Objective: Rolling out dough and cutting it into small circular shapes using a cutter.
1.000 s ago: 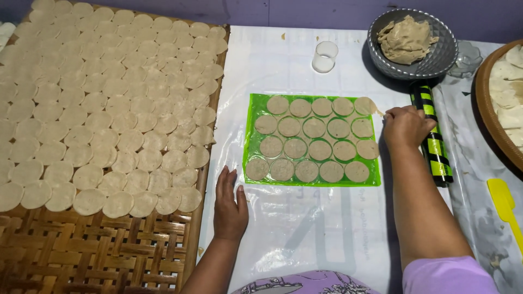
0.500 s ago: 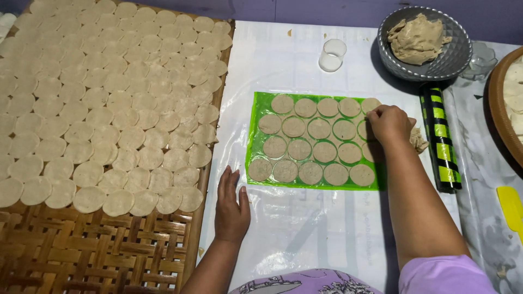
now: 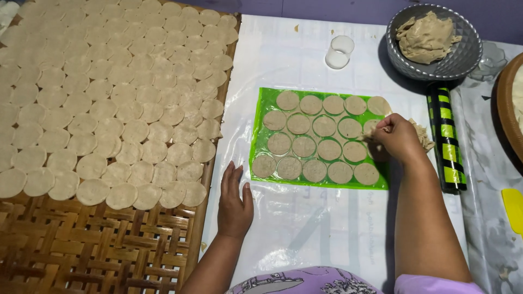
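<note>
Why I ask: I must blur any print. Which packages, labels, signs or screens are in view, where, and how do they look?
No packages, signs or screens show.
Plastic sheet: clear, spread over the table; faint grey print below the green mat, beside the flat left hand; the right hand pinches dough scraps above it.

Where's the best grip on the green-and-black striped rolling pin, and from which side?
Grip the rolling pin around its middle, coming from above and from its right. It lies flat, lengthwise away from the person. The right hand with dough scraps sits close on its left, and the grey bowl crowds its far end.
</note>
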